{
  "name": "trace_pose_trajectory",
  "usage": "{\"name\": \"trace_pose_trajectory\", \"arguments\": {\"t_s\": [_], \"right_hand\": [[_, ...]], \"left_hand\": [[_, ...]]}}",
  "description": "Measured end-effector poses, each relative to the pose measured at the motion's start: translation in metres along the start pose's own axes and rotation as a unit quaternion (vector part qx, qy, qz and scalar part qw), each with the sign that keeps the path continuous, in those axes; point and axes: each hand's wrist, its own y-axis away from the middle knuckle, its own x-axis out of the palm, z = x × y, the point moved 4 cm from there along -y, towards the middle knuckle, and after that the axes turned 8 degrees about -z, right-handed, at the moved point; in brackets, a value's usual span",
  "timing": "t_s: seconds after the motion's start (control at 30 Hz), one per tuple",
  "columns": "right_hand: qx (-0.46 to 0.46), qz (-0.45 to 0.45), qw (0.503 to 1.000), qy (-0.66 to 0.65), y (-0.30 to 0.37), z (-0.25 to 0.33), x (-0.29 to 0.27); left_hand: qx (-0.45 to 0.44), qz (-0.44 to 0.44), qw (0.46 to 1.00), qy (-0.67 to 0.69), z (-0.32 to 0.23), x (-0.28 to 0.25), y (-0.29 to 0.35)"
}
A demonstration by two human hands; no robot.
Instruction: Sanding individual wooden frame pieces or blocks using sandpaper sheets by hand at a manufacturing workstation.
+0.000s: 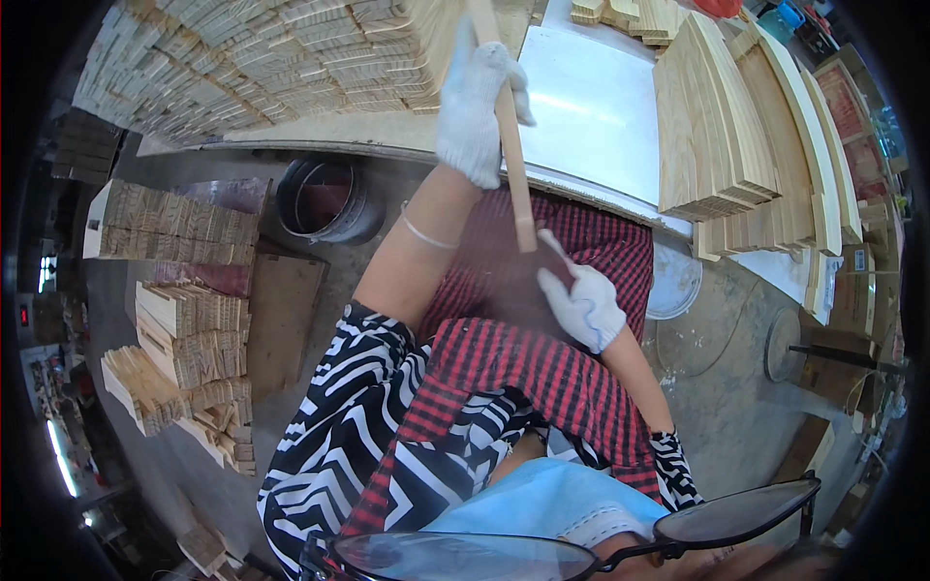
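My left hand, in a white knit glove, is closed around a long, narrow wooden strip. The strip slants from the top edge down toward my lap, its near end close to my right hand. That hand wears a white glove too, with finger and thumb curled around something brownish that I cannot make out. A blurred brown patch spreads beside it over my red and black checked apron.
Wooden pieces are stacked at the far left of the bench, beside a white board. Curved planks stand at right. A bucket and more stacked wood are at left; a white round lid or tub sits under the bench.
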Motion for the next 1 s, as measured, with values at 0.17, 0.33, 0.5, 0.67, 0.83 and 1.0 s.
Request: {"name": "trace_pose_trajectory", "arguments": {"t_s": [0.17,0.33,0.5,0.67,0.83,1.0], "right_hand": [[0.069,-0.235,0.923,-0.297,-0.01,-0.032,-0.03],[0.042,-0.259,0.959,-0.108,-0.039,-0.028,-0.045],[0.089,-0.159,0.973,0.14,-0.074,0.009,-0.056],[-0.024,-0.15,0.97,0.191,-0.123,0.021,-0.032],[-0.091,-0.131,0.949,0.271,-0.109,0.003,-0.002],[-0.078,-0.2,0.941,0.262,-0.111,-0.001,-0.02]], "left_hand": [[0.129,-0.093,0.987,-0.01,-0.041,0.016,0.029],[0.1,-0.228,0.969,-0.015,-0.008,-0.026,0.032],[0.14,-0.312,0.936,-0.087,0.003,-0.041,0.026],[0.13,-0.317,0.929,-0.14,0.0,-0.044,0.032],[0.087,-0.341,0.934,-0.065,0.024,-0.077,0.045],[-0.018,-0.406,0.898,0.168,0.064,-0.107,0.069]]}}
